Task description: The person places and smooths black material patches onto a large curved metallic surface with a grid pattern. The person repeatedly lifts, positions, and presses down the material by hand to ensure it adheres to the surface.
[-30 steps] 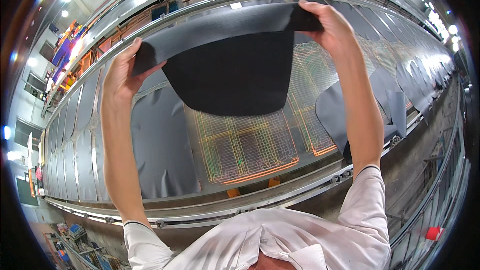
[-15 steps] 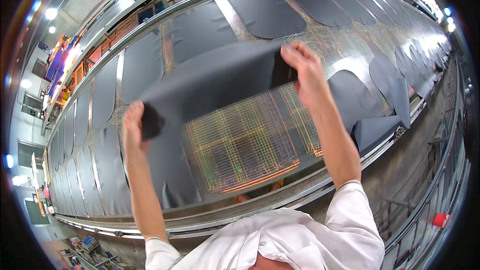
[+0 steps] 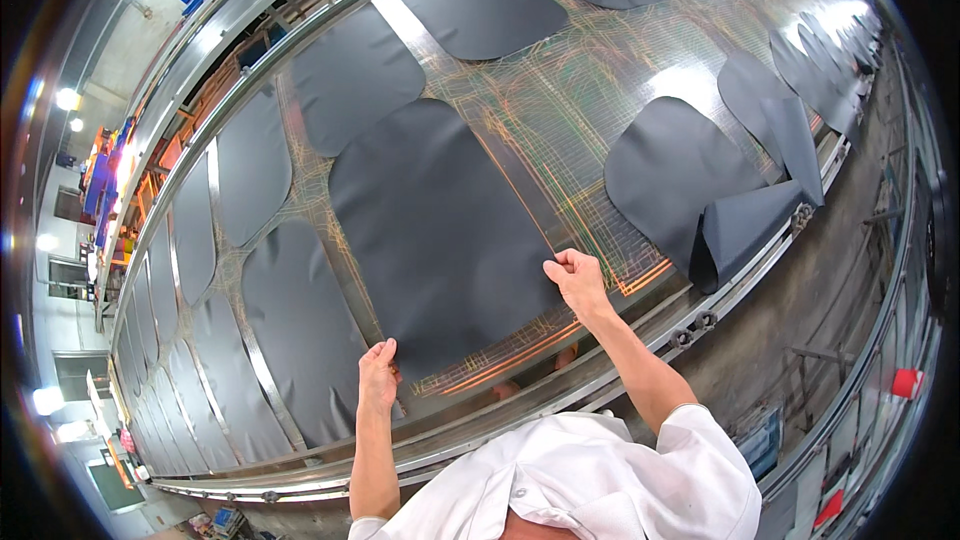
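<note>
A black sheet piece (image 3: 445, 230) with a rounded far end lies spread over the long table (image 3: 590, 110), whose surface bears many thin coloured lines. My left hand (image 3: 380, 376) pinches its near left corner, fingers closed on the edge. At the near right corner my right hand (image 3: 578, 282) grips the same sheet between thumb and fingers. Orange lines show on the table just in front of the sheet's near edge. Whether the sheet lies fully flat at the near edge I cannot tell.
Similar black pieces lie in rows, one left (image 3: 305, 330) and one far left (image 3: 358, 80). To the right, another black piece (image 3: 685, 175) has a folded near end (image 3: 750, 230) hanging at the metal rail (image 3: 690, 330). A red object (image 3: 906, 383) is at far right.
My hands have come down and nearer with the black sheet. It was raised and curled between them; now it is spread over the lined table surface.
</note>
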The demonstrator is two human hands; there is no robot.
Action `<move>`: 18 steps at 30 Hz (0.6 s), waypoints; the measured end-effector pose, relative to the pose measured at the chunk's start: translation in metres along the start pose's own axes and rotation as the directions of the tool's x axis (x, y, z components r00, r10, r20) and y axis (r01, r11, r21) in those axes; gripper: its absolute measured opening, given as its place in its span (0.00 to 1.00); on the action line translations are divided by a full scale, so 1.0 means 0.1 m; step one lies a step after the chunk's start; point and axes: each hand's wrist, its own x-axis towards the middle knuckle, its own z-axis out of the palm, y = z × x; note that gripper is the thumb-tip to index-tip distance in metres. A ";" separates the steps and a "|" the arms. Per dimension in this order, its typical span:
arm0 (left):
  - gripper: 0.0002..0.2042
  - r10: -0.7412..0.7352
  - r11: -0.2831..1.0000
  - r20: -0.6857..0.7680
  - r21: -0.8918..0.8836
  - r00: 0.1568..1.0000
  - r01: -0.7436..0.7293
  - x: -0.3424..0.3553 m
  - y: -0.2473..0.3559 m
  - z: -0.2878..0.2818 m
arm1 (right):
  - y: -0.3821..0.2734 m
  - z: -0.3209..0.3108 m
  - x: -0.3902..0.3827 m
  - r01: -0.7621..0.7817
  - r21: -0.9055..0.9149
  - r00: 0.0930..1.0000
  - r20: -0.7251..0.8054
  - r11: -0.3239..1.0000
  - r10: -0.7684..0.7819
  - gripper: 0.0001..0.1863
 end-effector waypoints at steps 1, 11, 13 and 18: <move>0.09 -0.007 1.000 -0.018 0.008 1.000 0.007 -0.02 -0.01 -0.01 | 0.01 -0.01 -0.03 0.009 -0.011 1.000 -0.003 1.000 -0.009 0.04; 0.10 -0.033 0.998 -0.035 0.058 0.999 0.035 -0.17 -0.17 -0.01 | 0.17 -0.19 -0.21 -0.076 0.009 0.997 -0.019 0.997 0.077 0.07; 0.09 -0.038 0.998 -0.028 0.043 0.999 0.039 -0.20 -0.17 0.04 | 0.23 -0.21 -0.22 -0.083 0.000 0.996 -0.023 0.997 0.083 0.07; 0.09 -0.034 0.997 -0.035 0.062 0.999 0.037 -0.12 -0.29 -0.05 | 0.19 -0.23 -0.24 -0.069 -0.137 0.996 -0.060 0.988 0.061 0.09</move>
